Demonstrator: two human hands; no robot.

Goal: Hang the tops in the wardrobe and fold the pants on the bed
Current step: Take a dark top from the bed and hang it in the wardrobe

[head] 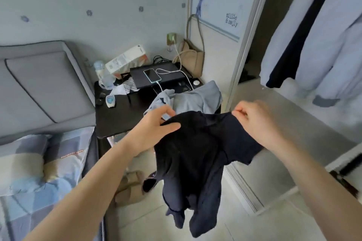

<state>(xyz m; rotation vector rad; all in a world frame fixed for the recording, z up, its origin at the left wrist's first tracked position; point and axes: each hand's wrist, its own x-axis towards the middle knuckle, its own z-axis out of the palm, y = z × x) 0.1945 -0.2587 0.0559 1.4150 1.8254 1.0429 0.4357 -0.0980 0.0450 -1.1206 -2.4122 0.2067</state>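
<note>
Open floor (244,227) below; black table (117,115) and hung coats (323,45) crowd the sides.

On the wardrobe door panel (219,11) I can read dark lettering, "millie & sally" (231,19), set on two lines to the right of a blue giraffe figure (201,3). I can also see a short line of orange print (72,154) on the patterned bedding (64,154) at my left, and some marks on the white box (126,60) on the black side table (117,117), but both are too blurred to read.
</note>
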